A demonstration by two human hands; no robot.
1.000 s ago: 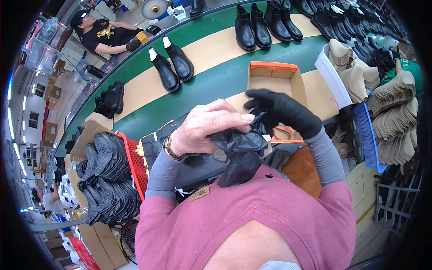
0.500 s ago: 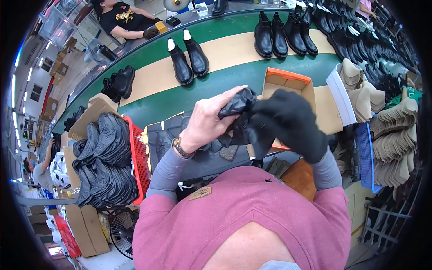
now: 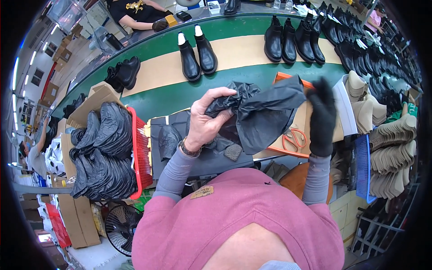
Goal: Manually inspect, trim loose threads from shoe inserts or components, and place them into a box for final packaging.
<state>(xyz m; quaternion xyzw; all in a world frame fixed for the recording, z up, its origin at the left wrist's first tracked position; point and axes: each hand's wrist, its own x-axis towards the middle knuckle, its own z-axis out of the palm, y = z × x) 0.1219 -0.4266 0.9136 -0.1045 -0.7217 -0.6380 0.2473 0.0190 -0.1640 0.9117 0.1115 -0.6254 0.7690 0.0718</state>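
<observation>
My bare left hand (image 3: 206, 118) grips the crumpled end of a sheet of black tissue paper (image 3: 261, 114). My right hand (image 3: 321, 114), in a black glove, holds the sheet's other edge, so the paper hangs stretched between both hands above an orange-rimmed cardboard shoe box (image 3: 300, 128). Orange-handled scissors (image 3: 293, 139) lie in the box. More black paper scraps (image 3: 170, 140) rest on the dark work surface under my left forearm.
A green and tan conveyor belt (image 3: 238, 51) carries pairs of black ankle boots (image 3: 197, 54). A red basket (image 3: 140, 153) heaped with black pieces stands at left. Tan insoles (image 3: 391, 148) are stacked at right. Another person sits across the belt at top left.
The paper was bunched tightly between both hands; my hands have moved apart and the sheet is now spread open, my right hand shifted to the right.
</observation>
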